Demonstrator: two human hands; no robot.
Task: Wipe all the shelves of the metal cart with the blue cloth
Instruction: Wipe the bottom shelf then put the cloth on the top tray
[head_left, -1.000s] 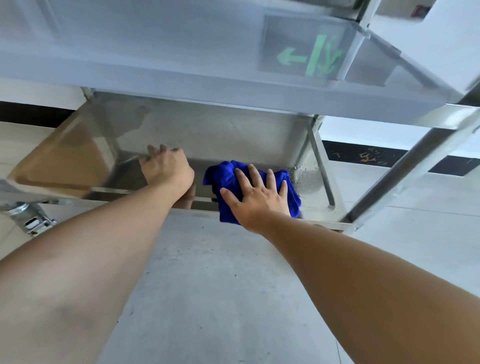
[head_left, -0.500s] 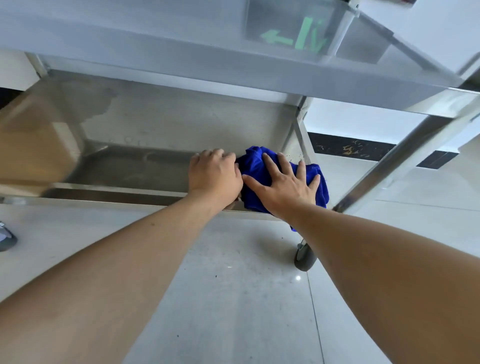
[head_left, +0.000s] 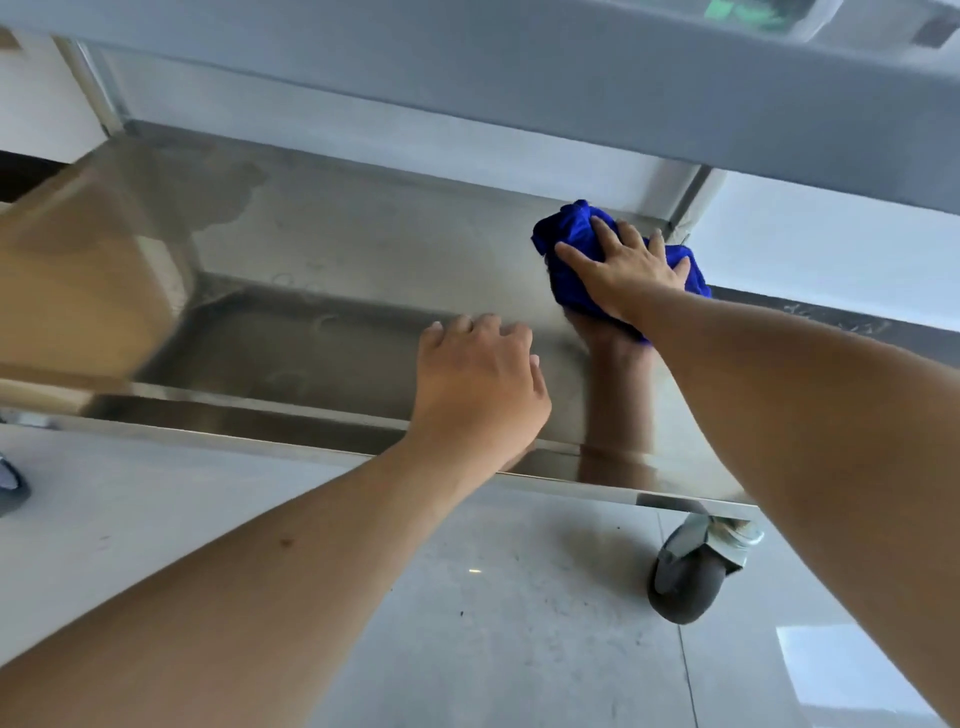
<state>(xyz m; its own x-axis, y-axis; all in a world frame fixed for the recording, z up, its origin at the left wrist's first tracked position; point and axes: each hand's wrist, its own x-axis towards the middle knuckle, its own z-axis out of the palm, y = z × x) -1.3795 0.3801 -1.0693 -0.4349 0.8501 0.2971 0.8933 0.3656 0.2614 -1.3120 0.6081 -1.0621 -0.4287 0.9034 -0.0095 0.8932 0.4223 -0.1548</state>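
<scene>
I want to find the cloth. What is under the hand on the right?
Under the right hand is the bunched blue cloth, pressed flat-fingered onto the metal cart's bottom shelf. The cloth's middle and the shelf patch beneath it are covered, so they cannot be seen.

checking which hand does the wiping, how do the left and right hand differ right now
The right hand lies flat with fingers spread, pressing the blue cloth near the shelf's far right corner. The left hand holds no cloth; its fingers are curled and it rests near the shelf's front edge, closer to the camera. Both are bare and reach onto the same bottom shelf.
</scene>
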